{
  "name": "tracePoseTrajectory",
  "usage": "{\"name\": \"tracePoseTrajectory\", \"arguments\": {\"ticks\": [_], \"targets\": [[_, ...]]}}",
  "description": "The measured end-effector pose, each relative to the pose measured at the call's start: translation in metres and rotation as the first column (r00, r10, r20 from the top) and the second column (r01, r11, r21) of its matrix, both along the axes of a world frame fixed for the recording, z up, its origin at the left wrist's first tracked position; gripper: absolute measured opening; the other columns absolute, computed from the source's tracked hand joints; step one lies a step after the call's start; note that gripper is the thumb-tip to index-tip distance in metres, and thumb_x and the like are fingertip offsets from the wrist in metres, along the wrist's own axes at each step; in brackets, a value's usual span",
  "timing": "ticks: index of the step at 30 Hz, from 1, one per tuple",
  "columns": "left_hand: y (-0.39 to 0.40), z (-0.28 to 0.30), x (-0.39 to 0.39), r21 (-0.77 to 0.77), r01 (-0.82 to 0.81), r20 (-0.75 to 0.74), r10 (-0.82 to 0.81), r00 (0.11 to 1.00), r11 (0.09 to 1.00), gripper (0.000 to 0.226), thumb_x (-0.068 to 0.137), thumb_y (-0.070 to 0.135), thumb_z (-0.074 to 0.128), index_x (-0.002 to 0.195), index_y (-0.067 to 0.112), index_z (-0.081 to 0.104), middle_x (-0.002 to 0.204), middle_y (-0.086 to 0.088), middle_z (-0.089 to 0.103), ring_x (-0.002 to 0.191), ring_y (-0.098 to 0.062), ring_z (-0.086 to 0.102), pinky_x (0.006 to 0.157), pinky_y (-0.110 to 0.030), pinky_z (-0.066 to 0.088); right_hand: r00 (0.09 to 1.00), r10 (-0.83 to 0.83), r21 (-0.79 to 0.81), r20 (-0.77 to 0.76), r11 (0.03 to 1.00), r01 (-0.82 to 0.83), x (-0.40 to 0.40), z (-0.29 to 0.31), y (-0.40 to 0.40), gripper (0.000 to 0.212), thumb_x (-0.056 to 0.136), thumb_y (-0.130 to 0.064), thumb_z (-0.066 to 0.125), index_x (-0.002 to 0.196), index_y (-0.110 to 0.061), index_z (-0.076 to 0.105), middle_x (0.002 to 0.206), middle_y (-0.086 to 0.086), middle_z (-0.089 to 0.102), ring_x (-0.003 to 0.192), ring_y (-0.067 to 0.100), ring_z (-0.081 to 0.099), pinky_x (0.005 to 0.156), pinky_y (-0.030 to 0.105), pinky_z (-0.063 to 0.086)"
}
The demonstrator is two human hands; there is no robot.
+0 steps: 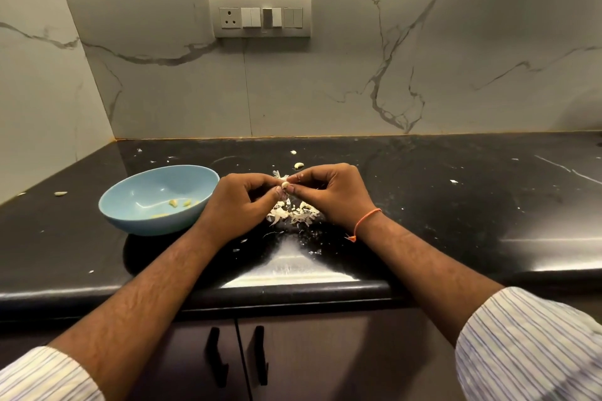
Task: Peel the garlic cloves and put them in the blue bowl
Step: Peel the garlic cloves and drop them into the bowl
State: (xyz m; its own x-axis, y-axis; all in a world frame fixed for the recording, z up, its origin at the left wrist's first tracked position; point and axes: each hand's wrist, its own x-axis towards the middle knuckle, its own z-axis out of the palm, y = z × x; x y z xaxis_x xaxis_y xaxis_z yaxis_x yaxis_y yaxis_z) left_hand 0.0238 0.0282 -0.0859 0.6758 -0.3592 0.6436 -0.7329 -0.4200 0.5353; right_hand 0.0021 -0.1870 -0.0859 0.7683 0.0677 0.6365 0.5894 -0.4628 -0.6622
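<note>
Blue bowl (130, 205) on the counter (456, 205) held a few peeled cloves (173, 203); just right of it, left hand (241, 202) and right hand (332, 192) pinched one garlic clove (285, 185) above loose skins (293, 213).

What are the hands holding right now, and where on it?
Both hands pinch one garlic clove above the peel pile: left hand fingertips on its left side, right hand fingertips on its right. Exact contact points are too small to tell.
</note>
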Motion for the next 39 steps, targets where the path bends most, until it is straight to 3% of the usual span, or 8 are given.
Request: {"name": "tracePoseTrajectory", "arguments": {"ticks": [7, 17, 19, 22, 27, 32, 39], "targets": [[0.0, -0.001, -0.001, -0.006, 0.012, -0.008, -0.012, 1.0, 1.0, 0.015, 0.095, 0.021, 0.077, 0.108, 0.025, 0.083, 0.081, 0.017, 0.079, 0.073, -0.007, 0.074, 0.067, -0.02, 0.056, 0.983, -0.062, -0.095, 0.175, 0.992, 0.079, -0.003, -0.002, 0.002, 0.014, 0.085, -0.02, 0.089, 0.098, -0.015, 0.085, 0.087, -0.005, 0.081, 0.078, 0.004, 0.075, 0.072, 0.025, 0.061], [-0.001, 0.0, -0.002, -0.074, 0.014, -0.033, -0.016, 0.999, 0.997, 0.014, 0.094, 0.022, 0.078, 0.106, 0.017, 0.082, 0.083, 0.01, 0.079, 0.073, -0.015, 0.075, 0.068, -0.03, 0.062, 0.917, -0.14, -0.198, 0.374, 0.954, 0.227, -0.003, -0.003, 0.007, 0.011, 0.087, -0.023, 0.085, 0.097, -0.017, 0.085, 0.082, -0.005, 0.078, 0.07, 0.005, 0.069, 0.065, 0.032, 0.058], [-0.003, -0.001, -0.002, -0.085, 0.023, -0.048, -0.027, 0.998, 0.996, 0.014, 0.094, 0.023, 0.079, 0.106, 0.017, 0.082, 0.083, 0.01, 0.08, 0.074, -0.013, 0.075, 0.067, -0.025, 0.06, 0.918, -0.135, -0.196, 0.374, 0.956, 0.22, -0.002, -0.003, 0.007, 0.011, 0.088, -0.023, 0.084, 0.096, -0.016, 0.085, 0.082, -0.005, 0.077, 0.07, 0.006, 0.069, 0.065, 0.032, 0.058], [-0.003, 0.0, -0.002, -0.069, 0.022, -0.039, -0.025, 0.999, 0.997, 0.013, 0.094, 0.023, 0.079, 0.106, 0.018, 0.081, 0.083, 0.012, 0.079, 0.074, -0.007, 0.075, 0.067, -0.019, 0.057, 0.939, -0.105, -0.164, 0.326, 0.973, 0.165, -0.002, -0.003, 0.006, 0.012, 0.087, -0.02, 0.085, 0.098, -0.015, 0.085, 0.086, -0.005, 0.079, 0.074, 0.005, 0.072, 0.068, 0.029, 0.06], [-0.003, 0.0, -0.002, -0.103, -0.01, -0.077, 0.002, 0.997, 0.995, 0.015, 0.094, 0.022, 0.079, 0.107, 0.017, 0.081, 0.086, 0.009, 0.08, 0.077, -0.009, 0.076, 0.072, -0.026, 0.063, 0.997, -0.001, -0.003, 0.072, 1.0, 0.001, 0.0, -0.004, 0.0, 0.019, 0.088, -0.018, 0.086, 0.106, -0.015, 0.084, 0.096, -0.004, 0.082, 0.089, 0.007, 0.078, 0.081, 0.034, 0.065], [-0.004, 0.002, -0.005, -0.094, 0.006, -0.073, -0.013, 0.997, 0.996, 0.016, 0.092, 0.02, 0.082, 0.107, 0.015, 0.081, 0.084, 0.01, 0.079, 0.071, -0.001, 0.072, 0.066, -0.013, 0.053, 0.989, 0.115, 0.144, -0.09, 0.984, -0.102, 0.001, -0.001, -0.002, 0.025, 0.083, -0.01, 0.087, 0.108, -0.009, 0.082, 0.1, 0.003, 0.082, 0.097, 0.018, 0.079, 0.089, 0.039, 0.064], [-0.003, 0.001, -0.009, -0.096, -0.036, 0.017, 0.038, 0.999, 0.995, 0.017, 0.089, 0.03, 0.084, 0.1, 0.018, 0.084, 0.081, 0.013, 0.079, 0.073, -0.004, 0.075, 0.068, -0.021, 0.061, 0.99, 0.101, 0.143, -0.095, 0.986, -0.087, 0.0, 0.001, -0.002, 0.031, 0.078, -0.014, 0.092, 0.107, -0.011, 0.083, 0.102, 0.001, 0.082, 0.099, 0.016, 0.079, 0.096, 0.044, 0.062]]}}
